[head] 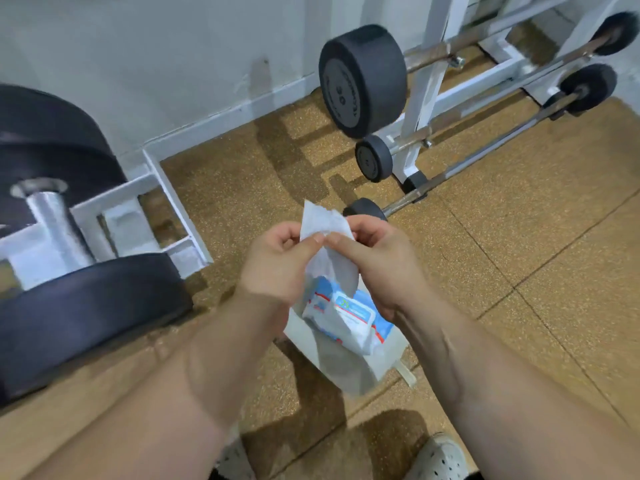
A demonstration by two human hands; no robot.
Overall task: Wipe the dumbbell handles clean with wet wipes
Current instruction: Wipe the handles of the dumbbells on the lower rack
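Note:
A white wet wipe (323, 225) is pinched at its top edge between my left hand (277, 263) and my right hand (375, 261); it hangs down between them at the centre of the view. Beneath my hands a blue and white wet-wipe pack (349, 315) sits inside a translucent plastic bag (346, 368); what holds the bag is hidden. Weighted bars with black round ends (362, 81) and metal handles (429, 55) rest on a white rack (420, 98) at the upper right.
Large black weight plates (86, 306) on a steel sleeve (52, 220) and a white frame (173, 199) fill the left side. A bar (485, 155) lies on the brown speckled floor (519, 237). My white perforated shoes (440, 459) show at the bottom.

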